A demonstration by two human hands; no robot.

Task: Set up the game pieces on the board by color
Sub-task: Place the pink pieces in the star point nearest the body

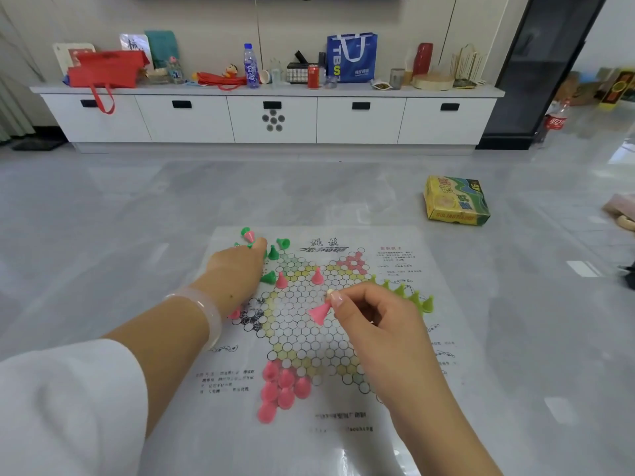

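Paper board (388,400) lies flat on grey floor (103,207). Left hand (237,269) at 11 o'clock reaches among dark green pieces (273,253); fingers hidden, grasp cannot be told. Right hand (372,314) over centre pinches a tilted pink piece (320,312) by its tip. Pink cluster (283,386) at 6 o'clock; light green row (412,297) at 3 o'clock.

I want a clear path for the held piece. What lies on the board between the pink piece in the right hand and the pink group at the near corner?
In the head view, only bare printed circles of the board lie between the held pink piece in the right hand and the pink group.
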